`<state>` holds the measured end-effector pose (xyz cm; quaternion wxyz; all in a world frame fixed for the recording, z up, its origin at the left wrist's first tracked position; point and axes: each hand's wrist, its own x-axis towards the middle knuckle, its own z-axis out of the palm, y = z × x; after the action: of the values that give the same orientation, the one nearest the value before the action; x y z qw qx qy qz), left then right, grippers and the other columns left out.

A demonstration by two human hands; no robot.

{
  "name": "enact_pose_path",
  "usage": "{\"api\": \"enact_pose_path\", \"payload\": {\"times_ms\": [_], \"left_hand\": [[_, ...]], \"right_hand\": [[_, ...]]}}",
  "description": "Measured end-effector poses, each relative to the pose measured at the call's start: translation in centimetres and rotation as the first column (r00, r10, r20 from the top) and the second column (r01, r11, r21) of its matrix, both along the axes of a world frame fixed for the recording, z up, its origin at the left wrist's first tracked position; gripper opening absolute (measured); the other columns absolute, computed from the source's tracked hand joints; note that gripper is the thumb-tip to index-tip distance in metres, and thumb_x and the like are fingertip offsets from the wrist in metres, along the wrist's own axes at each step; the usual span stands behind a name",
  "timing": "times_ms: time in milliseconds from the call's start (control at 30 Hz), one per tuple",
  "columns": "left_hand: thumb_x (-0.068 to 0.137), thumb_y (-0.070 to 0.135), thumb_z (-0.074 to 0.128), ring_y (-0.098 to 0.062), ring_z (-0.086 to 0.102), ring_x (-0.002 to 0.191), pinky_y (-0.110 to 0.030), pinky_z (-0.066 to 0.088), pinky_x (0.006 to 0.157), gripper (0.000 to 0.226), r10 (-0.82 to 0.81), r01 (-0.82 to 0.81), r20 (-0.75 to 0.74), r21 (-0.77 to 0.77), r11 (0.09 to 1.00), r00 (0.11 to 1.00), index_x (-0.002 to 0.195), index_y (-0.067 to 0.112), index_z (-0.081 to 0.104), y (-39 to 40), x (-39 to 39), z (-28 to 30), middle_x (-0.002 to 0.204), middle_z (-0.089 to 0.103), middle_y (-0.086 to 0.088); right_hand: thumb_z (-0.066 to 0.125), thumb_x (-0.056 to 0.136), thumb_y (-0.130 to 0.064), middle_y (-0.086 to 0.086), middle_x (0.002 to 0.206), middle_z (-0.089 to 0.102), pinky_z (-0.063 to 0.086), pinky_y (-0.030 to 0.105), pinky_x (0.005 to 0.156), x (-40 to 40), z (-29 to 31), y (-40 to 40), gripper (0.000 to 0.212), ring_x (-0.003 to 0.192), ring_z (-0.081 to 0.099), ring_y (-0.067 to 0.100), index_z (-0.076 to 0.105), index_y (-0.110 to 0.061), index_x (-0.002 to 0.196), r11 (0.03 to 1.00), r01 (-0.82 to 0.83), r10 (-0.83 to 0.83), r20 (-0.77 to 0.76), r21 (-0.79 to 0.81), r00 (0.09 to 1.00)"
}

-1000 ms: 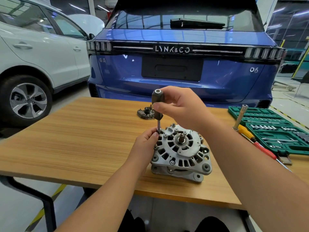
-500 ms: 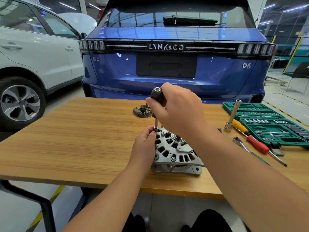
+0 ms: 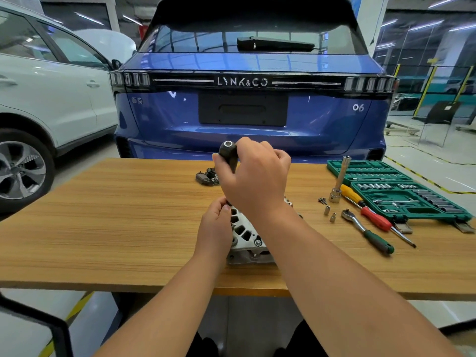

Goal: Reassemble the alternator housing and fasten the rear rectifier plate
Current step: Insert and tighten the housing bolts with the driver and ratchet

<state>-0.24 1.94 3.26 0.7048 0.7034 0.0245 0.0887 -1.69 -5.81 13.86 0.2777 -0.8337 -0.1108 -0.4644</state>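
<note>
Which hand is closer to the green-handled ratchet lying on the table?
Right. The right hand grips the driver handle above the alternator, on the side toward the ratchet. The left hand sits at the alternator's far side, farther away.

Two hands are in view, the left hand (image 3: 215, 228) and the right hand (image 3: 255, 173). One alternator (image 3: 244, 235) sits on one tabletop (image 3: 116, 215). One black-handled driver (image 3: 228, 153) is held upright. One dark small part (image 3: 207, 176) lies at the far side. One green socket case (image 3: 396, 189) lies open at the right. Beside it are one ratchet (image 3: 365, 231), one red and yellow screwdriver (image 3: 373, 216) and one upright extension bar (image 3: 339, 180). Two small loose sockets (image 3: 327, 210) (image 3: 333, 217) lie near one cluster of screws (image 3: 322, 200), too small to count. Two cars stand behind, one blue car (image 3: 252, 112) and one white car (image 3: 46, 99).
</note>
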Motion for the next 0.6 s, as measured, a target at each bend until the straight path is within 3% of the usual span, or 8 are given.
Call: {"api": "enact_pose_path", "payload": {"times_ms": [100, 200, 300, 367, 600], "left_hand": [[0.106, 0.025, 0.039, -0.002, 0.037, 0.044, -0.02, 0.032, 0.044, 0.026, 0.004, -0.003, 0.023, -0.029, 1.0, 1.0, 0.105, 0.028, 0.065, -0.5, -0.5, 0.1, 0.052, 0.048, 0.021], [0.107, 0.029, 0.039, -0.007, 0.042, 0.055, -0.03, 0.04, 0.05, 0.027, 0.039, -0.038, 0.022, -0.055, 0.998, 0.999, 0.114, 0.03, 0.064, -1.2, -1.1, 0.3, 0.068, 0.057, 0.012], [0.107, 0.033, 0.036, -0.02, 0.06, 0.091, -0.047, 0.055, 0.085, 0.027, 0.086, -0.086, 0.022, -0.033, 0.996, 0.996, 0.125, 0.031, 0.057, -2.3, -1.9, 0.3, 0.111, 0.066, -0.003], [0.108, 0.034, 0.036, -0.017, 0.061, 0.107, -0.045, 0.056, 0.092, 0.026, 0.147, -0.146, 0.022, -0.044, 0.988, 0.989, 0.127, 0.032, 0.053, -3.4, -2.4, 0.2, 0.118, 0.064, 0.002], [0.109, 0.022, 0.035, -0.018, 0.055, 0.117, -0.044, 0.05, 0.1, 0.032, 0.316, -0.315, 0.056, -0.031, 0.949, 0.947, 0.136, 0.018, 0.05, -6.7, -3.4, 0.2, 0.132, 0.054, -0.003]], "right_hand": [[0.062, 0.091, -0.043, -0.01, 0.064, 0.047, 0.035, 0.041, 0.084, -0.1, -0.3, 0.3, 0.036, 0.067, 0.045, 0.016, 0.048, -0.017, 0.07, 0.999, 0.021, -0.022, 0.034, 0.041, 0.999], [0.061, 0.09, -0.044, -0.01, 0.063, 0.046, 0.035, 0.04, 0.083, -0.3, -0.6, 0.0, 0.036, 0.066, 0.046, 0.015, 0.051, -0.016, 0.07, 0.997, 0.043, -0.046, 0.057, 0.057, 0.997], [0.06, 0.091, -0.045, -0.009, 0.063, 0.049, 0.035, 0.039, 0.083, -0.9, -0.9, -0.1, 0.036, 0.066, 0.049, 0.015, 0.056, -0.015, 0.071, 0.991, 0.06, -0.068, 0.062, 0.119, 0.996], [0.059, 0.091, -0.046, -0.009, 0.064, 0.053, 0.032, 0.036, 0.083, -1.3, -1.1, -0.3, 0.036, 0.067, 0.05, 0.014, 0.058, -0.015, 0.073, 0.984, 0.066, -0.076, 0.056, 0.166, 0.996], [0.056, 0.091, -0.05, -0.011, 0.063, 0.048, 0.036, 0.038, 0.085, -2.5, -1.3, -1.7, 0.036, 0.066, 0.046, 0.013, 0.053, -0.019, 0.073, 0.96, 0.082, -0.087, 0.007, 0.269, 0.996]]}}
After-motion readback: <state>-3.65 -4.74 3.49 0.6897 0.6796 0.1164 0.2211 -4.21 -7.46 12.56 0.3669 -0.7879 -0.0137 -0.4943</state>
